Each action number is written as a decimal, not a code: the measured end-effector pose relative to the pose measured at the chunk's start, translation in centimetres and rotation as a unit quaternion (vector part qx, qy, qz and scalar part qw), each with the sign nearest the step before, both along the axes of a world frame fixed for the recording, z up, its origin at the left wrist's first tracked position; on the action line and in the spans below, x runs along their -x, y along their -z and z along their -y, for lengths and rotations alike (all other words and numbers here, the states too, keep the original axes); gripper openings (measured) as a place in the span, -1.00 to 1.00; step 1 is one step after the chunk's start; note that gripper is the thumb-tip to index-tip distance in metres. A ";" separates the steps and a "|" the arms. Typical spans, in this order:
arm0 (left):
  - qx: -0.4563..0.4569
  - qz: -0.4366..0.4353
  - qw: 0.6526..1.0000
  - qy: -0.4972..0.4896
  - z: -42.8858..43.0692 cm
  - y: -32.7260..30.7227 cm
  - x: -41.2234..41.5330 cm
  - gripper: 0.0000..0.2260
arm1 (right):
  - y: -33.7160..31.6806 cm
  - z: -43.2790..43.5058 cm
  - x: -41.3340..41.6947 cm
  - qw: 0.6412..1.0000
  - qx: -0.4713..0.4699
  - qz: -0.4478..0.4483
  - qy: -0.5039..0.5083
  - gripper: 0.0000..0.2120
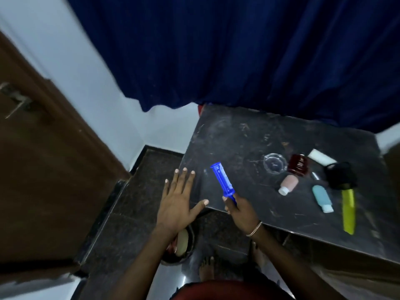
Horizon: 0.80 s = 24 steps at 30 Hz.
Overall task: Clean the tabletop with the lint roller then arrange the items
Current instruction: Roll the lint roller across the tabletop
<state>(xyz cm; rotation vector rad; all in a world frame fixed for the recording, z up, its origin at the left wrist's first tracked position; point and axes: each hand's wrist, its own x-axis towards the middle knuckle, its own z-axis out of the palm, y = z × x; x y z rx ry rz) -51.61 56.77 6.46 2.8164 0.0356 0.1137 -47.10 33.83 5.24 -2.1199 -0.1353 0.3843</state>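
My right hand [239, 210] grips the handle of a blue plastic lint roller [221, 180], whose bare blue cylinder points up and away over the near left part of the dark tabletop [233, 135]. No white paper shows on the roller. My left hand [180, 199] is spread flat, fingers apart, at the table's left edge and holds nothing. On the right side of the table lie a clear glass dish [275, 163], a dark red jar [298, 165], a pink bottle [289, 184], a light blue bottle [322, 198] and a yellow-green item [349, 210].
A white block [321, 158] and a black object [341, 175] sit at the table's right. A blue curtain [238, 50] hangs behind. A brown door [43, 169] stands left. A dark bin [181, 245] sits on the floor below my left hand. My bare foot [206, 268] is near it.
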 end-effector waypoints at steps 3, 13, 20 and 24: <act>-0.009 0.005 0.998 0.055 3.4 -0.5 -3.3 -0.15 | -0.9 3.0 -0.9 0.998 -0.015 0.005 0.063 -0.81; -0.011 0.004 0.982 0.187 15.0 -1.1 -10.8 -0.13 | -2.3 13.1 -2.7 0.977 -0.012 0.025 0.210 -0.89; -0.009 -0.003 0.971 0.237 22.2 -1.2 -14.8 -0.12 | -2.9 20.3 -5.3 0.964 0.011 0.039 0.263 -0.94; 0.004 -0.014 0.967 0.254 25.9 -1.2 -17.4 -0.15 | -2.9 24.5 -7.7 0.959 0.022 0.050 0.277 -0.92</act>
